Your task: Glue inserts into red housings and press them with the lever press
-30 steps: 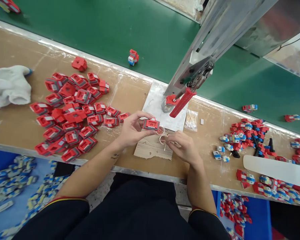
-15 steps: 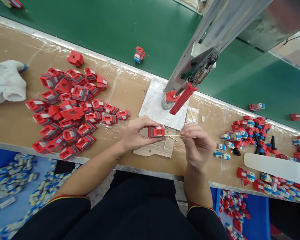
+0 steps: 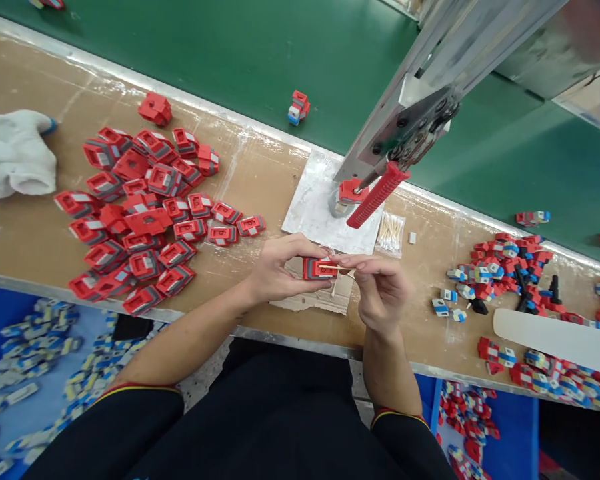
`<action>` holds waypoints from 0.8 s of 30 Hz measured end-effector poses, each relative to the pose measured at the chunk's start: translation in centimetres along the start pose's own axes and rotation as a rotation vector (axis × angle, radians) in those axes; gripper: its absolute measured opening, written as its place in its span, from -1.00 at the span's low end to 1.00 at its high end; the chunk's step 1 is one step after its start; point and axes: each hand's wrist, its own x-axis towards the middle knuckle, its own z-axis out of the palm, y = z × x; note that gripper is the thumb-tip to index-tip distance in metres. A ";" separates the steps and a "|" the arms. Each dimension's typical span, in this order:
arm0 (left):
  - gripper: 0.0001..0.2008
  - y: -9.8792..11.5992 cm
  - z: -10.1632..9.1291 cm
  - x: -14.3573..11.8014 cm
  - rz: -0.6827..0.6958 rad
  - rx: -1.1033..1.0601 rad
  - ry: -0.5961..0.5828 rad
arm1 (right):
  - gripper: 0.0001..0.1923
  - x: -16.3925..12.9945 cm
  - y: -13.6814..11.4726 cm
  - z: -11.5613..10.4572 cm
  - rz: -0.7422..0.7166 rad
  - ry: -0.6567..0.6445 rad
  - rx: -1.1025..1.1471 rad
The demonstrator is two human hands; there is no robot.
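Observation:
My left hand [image 3: 280, 270] grips a small red and grey plastic part [image 3: 319, 269] above a scrap of cardboard [image 3: 314, 299] at the table's front. My right hand [image 3: 380, 287] pinches a thin wooden swab stick [image 3: 334, 268], its tip touching the part's side. A small round dish [image 3: 326, 251] peeks out just behind the part. A pile of similar red parts [image 3: 140, 213] lies to the left of my left hand.
A press with a red handle [image 3: 377, 195] stands on a metal plate [image 3: 310, 207] behind my hands, a red part [image 3: 353, 190] under it. A bag of swabs [image 3: 391, 233], a white glove [image 3: 13, 157], mixed coloured parts [image 3: 500, 267] and a green belt [image 3: 230, 60] surround the workspace.
My right hand lifted the stick from the dish area and brought its tip against the part. My left hand turned the part on its side and held it steady.

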 end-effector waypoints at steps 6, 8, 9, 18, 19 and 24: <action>-0.69 0.0 0.1 0.0 0.002 -0.006 0.022 | -0.88 0.0 -0.1 0.1 -0.027 0.004 0.003; -0.70 0.0 0.1 0.0 -0.009 0.001 0.014 | -0.88 0.0 -0.1 0.1 -0.046 0.008 -0.028; -0.71 0.0 0.1 0.0 -0.015 0.004 0.010 | -0.88 -0.1 0.0 0.1 -0.058 0.009 -0.048; -0.69 0.1 -0.1 0.3 0.076 0.035 0.012 | -0.71 -0.3 0.1 -0.6 -0.191 -0.017 -0.166; -0.69 0.1 -0.1 0.3 0.084 0.043 0.014 | -0.71 -0.1 0.0 -0.7 -0.216 -0.013 -0.187; -0.71 0.2 -0.3 0.5 0.098 0.062 0.024 | -0.73 0.3 -0.3 -0.8 -0.290 -0.015 -0.277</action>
